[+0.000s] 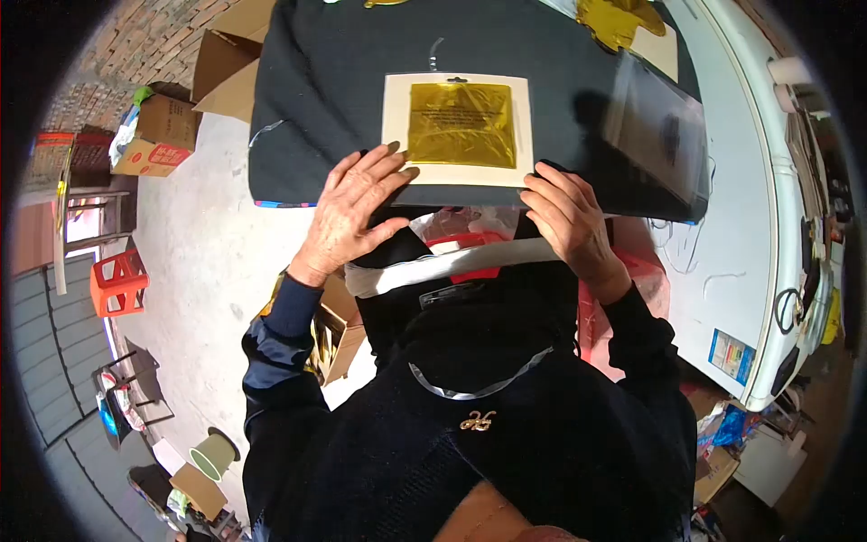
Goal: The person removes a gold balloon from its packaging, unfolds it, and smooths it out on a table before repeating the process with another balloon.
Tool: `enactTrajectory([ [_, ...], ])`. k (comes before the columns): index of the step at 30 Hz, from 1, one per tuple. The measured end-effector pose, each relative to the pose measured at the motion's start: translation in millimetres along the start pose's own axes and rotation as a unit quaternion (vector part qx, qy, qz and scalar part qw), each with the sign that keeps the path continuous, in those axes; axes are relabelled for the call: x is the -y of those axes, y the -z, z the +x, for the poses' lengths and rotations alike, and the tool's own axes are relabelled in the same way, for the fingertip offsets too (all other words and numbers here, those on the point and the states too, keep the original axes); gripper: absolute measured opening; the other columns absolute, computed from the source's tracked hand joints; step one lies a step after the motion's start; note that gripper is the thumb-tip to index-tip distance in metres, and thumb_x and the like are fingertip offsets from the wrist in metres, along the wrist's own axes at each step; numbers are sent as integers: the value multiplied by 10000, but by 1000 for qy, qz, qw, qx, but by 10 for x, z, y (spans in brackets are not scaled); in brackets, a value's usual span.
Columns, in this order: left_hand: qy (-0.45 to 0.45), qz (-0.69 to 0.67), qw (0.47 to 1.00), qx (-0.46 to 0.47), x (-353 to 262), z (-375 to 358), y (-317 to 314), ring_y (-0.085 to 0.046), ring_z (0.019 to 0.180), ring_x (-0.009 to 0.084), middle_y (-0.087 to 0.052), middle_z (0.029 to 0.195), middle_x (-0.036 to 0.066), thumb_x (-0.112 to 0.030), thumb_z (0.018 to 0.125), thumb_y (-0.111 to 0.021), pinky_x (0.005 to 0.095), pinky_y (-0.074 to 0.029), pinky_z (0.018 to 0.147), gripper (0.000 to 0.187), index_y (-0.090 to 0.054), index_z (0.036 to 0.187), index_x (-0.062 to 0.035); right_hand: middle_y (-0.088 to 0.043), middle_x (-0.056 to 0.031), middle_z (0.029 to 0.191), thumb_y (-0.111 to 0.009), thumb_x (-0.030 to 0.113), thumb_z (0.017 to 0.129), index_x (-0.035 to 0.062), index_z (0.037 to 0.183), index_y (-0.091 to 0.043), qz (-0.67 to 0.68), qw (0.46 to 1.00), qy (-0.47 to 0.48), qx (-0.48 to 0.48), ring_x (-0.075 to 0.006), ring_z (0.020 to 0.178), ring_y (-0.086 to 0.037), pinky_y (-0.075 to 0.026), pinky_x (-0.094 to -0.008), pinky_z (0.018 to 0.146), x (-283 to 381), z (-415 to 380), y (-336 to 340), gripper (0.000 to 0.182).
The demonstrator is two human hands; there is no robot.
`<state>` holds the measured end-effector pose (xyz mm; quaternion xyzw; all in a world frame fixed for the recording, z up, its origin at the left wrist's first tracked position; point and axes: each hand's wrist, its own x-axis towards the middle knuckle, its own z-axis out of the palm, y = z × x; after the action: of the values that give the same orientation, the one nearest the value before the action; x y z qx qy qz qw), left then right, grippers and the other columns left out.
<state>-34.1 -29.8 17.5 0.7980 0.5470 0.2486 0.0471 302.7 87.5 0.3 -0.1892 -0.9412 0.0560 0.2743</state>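
A gold foil packet [462,126] with small dark print lies over a white card [397,117] in a clear sleeve with a hanging hole at its top. This flat package rests on a black cloth-covered table [316,99]. My left hand [361,199] lies at the package's lower left corner, fingers stretched out and fingertips on the card. At the lower right corner my right hand [569,212] touches the edge with its fingers extended, its thumb hidden. Neither hand visibly grips the package.
A stack of clear plastic sleeves [655,135] lies at the table's right. Crumpled gold foil [623,20] sits at the far right corner. A white appliance [731,181] stands right of the table. Cardboard boxes [163,135] and a red stool [118,282] are on the left.
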Motion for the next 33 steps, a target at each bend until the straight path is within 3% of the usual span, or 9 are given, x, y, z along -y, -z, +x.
enactTrajectory([
  [2, 5, 3, 1000, -11, 30, -59, -52, -493, 1413, 283, -611, 1419, 101, -292, 851, -780, 490, -339, 1180, 543, -643, 1340, -102, -652, -65, 1287, -797, 42, 783, 76, 1128, -687, 1, 1000, 13, 0, -256, 1326, -547, -460, -433, 1078, -26, 51, -27, 364],
  [7, 17, 0, 997, -79, 89, -59, -233, -586, 1313, 235, -690, 1288, 62, -180, 871, -777, 454, -392, 1122, 301, -723, 1153, -88, -697, -70, 1190, -795, -5, 772, 66, 1059, -661, 57, 998, 12, -36, -274, 1243, -603, -499, -436, 1009, -101, 110, -78, 325],
  [8, 22, -8, 996, -90, 114, -57, -261, -596, 1300, 231, -700, 1266, 57, -176, 876, -773, 450, -397, 1111, 275, -729, 1132, -87, -720, -97, 1172, -724, -50, 823, 34, 996, -657, 74, 996, -2, -51, -304, 1138, -644, -507, -421, 975, -95, 126, -77, 203],
  [10, 36, -19, 991, -129, 100, -9, -290, -649, 1206, 218, -745, 1139, 36, -153, 891, -761, 422, -428, 1041, 154, -754, 1032, -90, -719, -98, 1088, -703, -61, 840, 31, 990, -655, 102, 993, -30, -60, -304, 1069, -647, -507, -406, 944, -98, 170, -91, 183],
  [15, 95, -32, 979, -176, 92, 107, -354, -673, 997, 232, -748, 981, 30, -129, 888, -758, 382, -442, 900, 59, -757, 933, -91, -667, -97, 895, -680, 10, 887, 42, 955, -648, 147, 977, -138, -77, -297, 908, -614, -477, -405, 843, -78, 283, -123, 82],
  [17, 116, -45, 973, -193, 90, 154, -356, -663, 929, 236, -737, 930, 32, -127, 884, -759, 374, -438, 856, 43, -755, 904, -88, -646, -96, 849, -650, 46, 918, 45, 922, -644, 141, 975, -162, -66, -300, 868, -596, -465, -408, 830, -73, 353, -106, 8],
  [20, 145, -65, 967, -198, 86, 198, -352, -628, 869, 241, -703, 853, 39, -132, 880, -763, 373, -430, 808, 46, -748, 869, -90, -620, -108, 814, -635, 57, 943, 36, 907, -627, 117, 971, -197, -61, -303, 832, -582, -468, -398, 781, -84, 404, -145, 43],
  [29, 165, -37, 969, -181, 80, 226, -398, -532, 789, 281, -551, 784, 71, -88, 806, -781, 400, -442, 746, 89, -699, 839, -96, -624, -89, 804, -693, 98, 881, 74, 844, -571, 9, 978, -205, -29, -295, 823, -557, -430, -438, 796, -91, 461, -317, 131],
  [33, 179, -31, 969, -166, 131, 232, -387, -533, 799, 283, -555, 787, 78, -78, 817, -772, 408, -456, 728, 93, -685, 850, -75, -609, -89, 791, -714, 72, 845, 75, 832, -558, -33, 978, -203, -29, -305, 816, -559, -437, -442, 781, -107, 440, -365, 157],
])
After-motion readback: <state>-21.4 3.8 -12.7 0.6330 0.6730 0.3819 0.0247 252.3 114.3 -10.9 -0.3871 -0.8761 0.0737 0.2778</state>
